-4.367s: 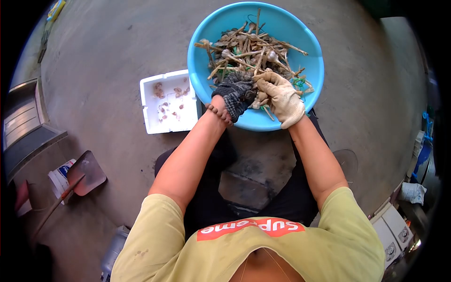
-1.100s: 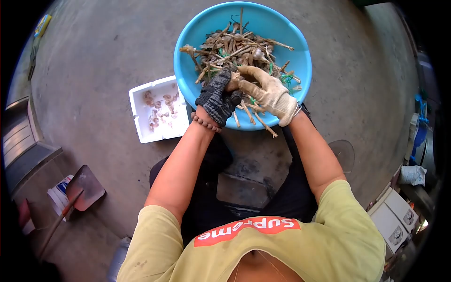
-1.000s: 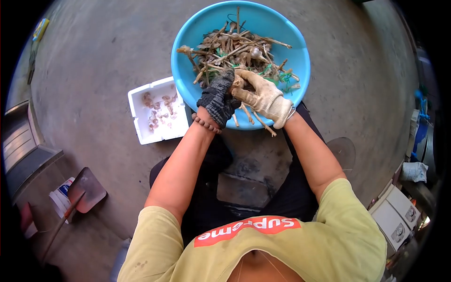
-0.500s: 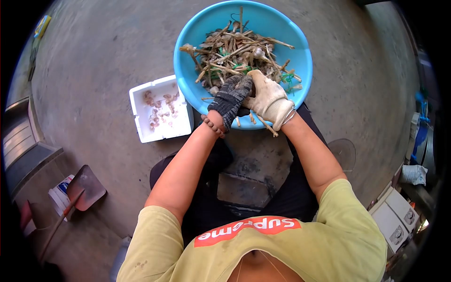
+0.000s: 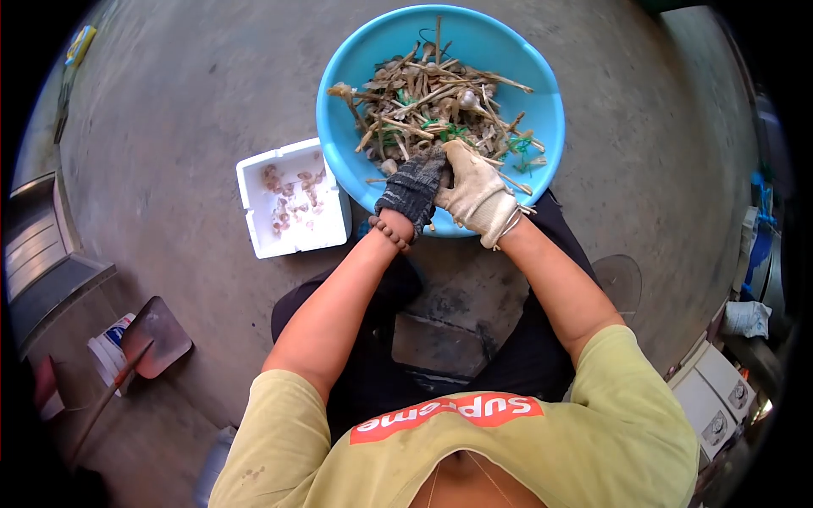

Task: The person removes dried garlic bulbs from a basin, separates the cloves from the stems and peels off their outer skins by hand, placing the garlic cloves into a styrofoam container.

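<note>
My left hand (image 5: 412,188), in a dark grey knitted glove, meets my right hand (image 5: 476,188), in a soiled off-white glove, over the near side of a light blue basin (image 5: 336,135). Both hands have their fingers bent and pressed together at the tips. Whatever lies between them is hidden by the gloves. Just beyond the fingers, the basin holds a heap of dried garlic (image 5: 468,100) with long stalks, loose skins and bits of green string (image 5: 449,131).
Left of the basin, a white foam box (image 5: 254,222) contains scattered garlic cloves (image 5: 292,196). A shovel (image 5: 157,339) leans by a white bucket (image 5: 110,349) at lower left. White boxes (image 5: 710,394) stand along the right side. My knees flank the basin's near edge.
Both hands have drawn slightly down toward me, still together. The stalk that stuck out below my right hand no longer shows there. The basin appears slightly lower in view.
</note>
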The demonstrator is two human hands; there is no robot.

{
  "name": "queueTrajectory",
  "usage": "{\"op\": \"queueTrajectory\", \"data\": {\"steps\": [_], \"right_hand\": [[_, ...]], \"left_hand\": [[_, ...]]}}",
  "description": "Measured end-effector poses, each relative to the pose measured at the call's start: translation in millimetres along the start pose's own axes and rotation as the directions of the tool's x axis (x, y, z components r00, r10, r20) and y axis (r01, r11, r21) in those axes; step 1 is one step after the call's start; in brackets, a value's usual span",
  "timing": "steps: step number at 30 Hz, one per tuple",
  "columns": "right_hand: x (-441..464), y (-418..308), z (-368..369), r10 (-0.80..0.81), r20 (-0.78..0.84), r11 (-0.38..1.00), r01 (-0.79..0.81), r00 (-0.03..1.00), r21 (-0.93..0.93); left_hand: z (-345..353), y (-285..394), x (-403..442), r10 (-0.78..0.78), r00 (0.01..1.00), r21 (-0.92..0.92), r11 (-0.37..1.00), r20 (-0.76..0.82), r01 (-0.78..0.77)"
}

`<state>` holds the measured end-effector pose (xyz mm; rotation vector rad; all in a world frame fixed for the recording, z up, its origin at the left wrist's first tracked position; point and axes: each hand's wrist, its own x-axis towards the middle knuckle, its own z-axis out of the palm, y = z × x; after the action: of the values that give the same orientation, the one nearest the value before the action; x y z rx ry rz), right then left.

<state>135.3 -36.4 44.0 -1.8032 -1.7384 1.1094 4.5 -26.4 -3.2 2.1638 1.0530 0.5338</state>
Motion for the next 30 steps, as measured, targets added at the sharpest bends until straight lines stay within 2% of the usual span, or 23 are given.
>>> {"op": "queueTrajectory", "data": {"steps": [2, 3, 7, 14, 16, 20, 23, 25, 26, 28, 29, 30], "right_hand": [[1.2, 2.1, -1.0, -0.039, 0.020, 0.997, 0.040, 0.999, -0.063], [1.5, 5.7, 2.6, -0.085, -0.032, 0.994, 0.082, 0.996, -0.077], [1.2, 0.3, -3.1, -0.030, 0.016, 0.998, 0.031, 0.999, -0.059], [-1.4, -4.8, -2.3, -0.060, -0.079, 0.995, 0.054, 0.995, -0.082], [-1.4, -4.8, -1.8, -0.060, -0.086, 0.994, 0.052, 0.994, -0.092], [-1.7, -7.3, -2.0, -0.054, -0.060, 0.985, 0.044, 0.997, -0.166], [-0.8, -6.2, -0.2, -0.075, -0.067, 0.976, 0.060, 0.995, -0.210], [-1.1, -6.7, 0.0, -0.091, -0.074, 0.971, 0.072, 0.993, -0.227], [-2.0, -8.4, -1.2, -0.087, -0.070, 0.975, 0.070, 0.994, -0.211], [-3.3, -7.1, 0.9, -0.082, -0.066, 0.978, 0.068, 0.994, -0.196], [-3.5, -4.5, 4.7, -0.137, -0.125, 0.978, 0.114, 0.983, -0.176], [-3.6, -3.4, 6.9, -0.189, -0.185, 0.974, 0.160, 0.964, -0.160]], "left_hand": [[7.2, -5.4, -1.0, 0.015, 1.000, 0.012, 1.000, -0.005, -0.015], [7.9, -5.4, -0.6, 0.008, 1.000, -0.010, 1.000, 0.001, -0.008], [8.4, -4.8, 0.2, 0.028, 0.999, -0.051, 0.998, -0.015, -0.029], [-0.6, -0.3, 0.4, -0.030, 1.000, -0.044, 0.999, -0.007, 0.030], [-4.7, -0.5, 2.7, -0.053, 0.997, -0.037, 0.998, 0.061, 0.056], [-4.8, 1.2, 3.1, -0.091, 0.995, -0.083, 0.992, 0.041, 0.094], [0.7, -7.6, 6.2, -0.084, 0.993, -0.006, 0.996, 0.087, 0.084], [2.5, -10.7, 8.7, -0.128, 0.974, 0.057, 0.991, 0.189, 0.119], [3.2, -11.6, 10.3, -0.128, 0.973, 0.056, 0.991, 0.190, 0.120], [4.3, -12.9, 12.6, -0.073, 0.989, 0.175, 0.983, 0.132, 0.049], [1.1, -11.1, 12.8, -0.073, 0.989, 0.175, 0.983, 0.132, 0.049], [-3.8, -9.1, 12.1, -0.010, 0.998, 0.079, 0.997, 0.062, 0.005]]}}
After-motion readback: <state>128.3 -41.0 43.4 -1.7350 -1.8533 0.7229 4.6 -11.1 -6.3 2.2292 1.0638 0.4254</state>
